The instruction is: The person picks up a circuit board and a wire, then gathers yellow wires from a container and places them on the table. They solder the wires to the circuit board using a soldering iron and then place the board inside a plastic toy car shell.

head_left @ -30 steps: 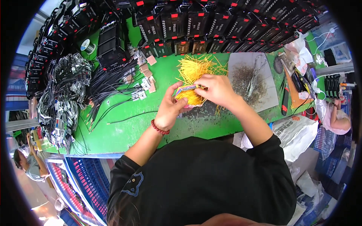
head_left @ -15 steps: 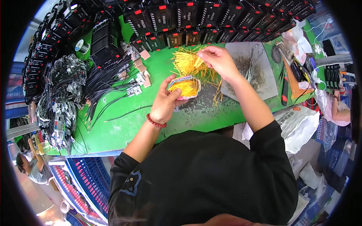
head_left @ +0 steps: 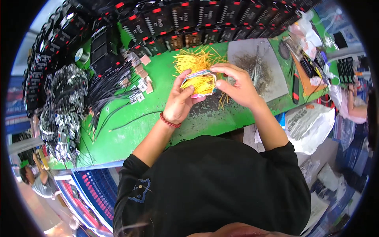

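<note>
Above the table, my left hand (head_left: 179, 98) is closed round a small printed holder (head_left: 205, 72) with a pale, many-coloured rim. Short thin yellow wires (head_left: 199, 86) fill it, and my left thumb lies over them. My right hand (head_left: 239, 87) is at the holder's right side, thumb and forefinger curved against its rim. Its other fingers are bent and partly hidden. Just beyond the holder lies a loose heap of the same yellow wires (head_left: 192, 60), with a few strays under my right hand. A red bead bracelet (head_left: 170, 120) circles my left wrist.
Rows of black boxes with red parts (head_left: 183, 17) line the far side. Bundled black cables (head_left: 112, 85) and clear-wrapped parts (head_left: 65, 91) cover the left. A dirty grey board (head_left: 276, 85) lies right of the heap, then tools (head_left: 295, 89). Other people work at both edges.
My right hand has come down from the yellow wire heap to the holder's right rim. The left hand and holder have shifted slightly right. The whole view has tilted a little.
</note>
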The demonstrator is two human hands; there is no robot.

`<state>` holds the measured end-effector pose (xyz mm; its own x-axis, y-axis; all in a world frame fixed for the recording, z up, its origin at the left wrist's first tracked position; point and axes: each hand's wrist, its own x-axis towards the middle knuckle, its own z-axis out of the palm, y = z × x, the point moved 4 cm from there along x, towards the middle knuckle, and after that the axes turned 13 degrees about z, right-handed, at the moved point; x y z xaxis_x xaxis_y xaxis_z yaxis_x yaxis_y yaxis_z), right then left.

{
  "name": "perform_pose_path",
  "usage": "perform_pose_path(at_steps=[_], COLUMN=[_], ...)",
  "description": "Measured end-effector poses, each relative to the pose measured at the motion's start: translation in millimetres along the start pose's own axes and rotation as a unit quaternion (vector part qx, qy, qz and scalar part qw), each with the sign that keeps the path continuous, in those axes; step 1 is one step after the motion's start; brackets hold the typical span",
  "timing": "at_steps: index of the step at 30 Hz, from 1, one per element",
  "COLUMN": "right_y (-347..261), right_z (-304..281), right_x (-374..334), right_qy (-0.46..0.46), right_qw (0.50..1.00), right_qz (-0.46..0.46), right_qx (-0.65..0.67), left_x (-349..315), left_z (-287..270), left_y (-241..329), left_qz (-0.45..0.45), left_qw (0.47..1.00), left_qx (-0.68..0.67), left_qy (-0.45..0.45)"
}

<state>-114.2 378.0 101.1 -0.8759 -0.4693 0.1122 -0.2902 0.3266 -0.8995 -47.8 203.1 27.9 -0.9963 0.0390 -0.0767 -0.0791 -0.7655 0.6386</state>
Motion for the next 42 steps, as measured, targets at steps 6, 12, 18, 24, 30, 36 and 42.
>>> perform_pose_path(at_steps=[6,12,18,24,30,36,42], right_y=[-16.2,-11.8,0.9,52.4,146.6,229.7,232.6], right_z=[-2.4,-42.8,-165.2,-336.7,-401.8,-389.8,-393.9], right_x=[-18.1,-33.3,-56.3,-36.7,92.6,163.4,137.1], right_qy=[-0.063,-0.024,0.089,0.208,0.120,0.082,0.072], right_qw=[0.952,0.930,0.904,0.826,0.752,0.739,0.723], right_qz=[-0.137,-0.144,-0.131,0.045,0.203,0.245,0.265], right_qx=[-0.268,-0.337,-0.397,-0.522,-0.615,-0.622,-0.634], left_x=[-0.1,20.2,35.7,28.1,13.8,-8.6,-14.6], left_z=[20.3,62.1,70.5,-1.2,-47.2,-64.6,-60.2], left_y=[3.5,3.4,-2.7,21.1,33.7,47.2,47.3], left_qz=[-0.039,-0.079,-0.075,-0.058,-0.030,0.012,0.011], left_qw=[0.996,0.987,0.974,0.987,0.974,0.963,0.949], left_qx=[0.083,0.103,0.175,0.149,0.156,0.149,0.230], left_qy=[-0.009,-0.090,-0.125,-0.002,0.159,0.223,0.216])
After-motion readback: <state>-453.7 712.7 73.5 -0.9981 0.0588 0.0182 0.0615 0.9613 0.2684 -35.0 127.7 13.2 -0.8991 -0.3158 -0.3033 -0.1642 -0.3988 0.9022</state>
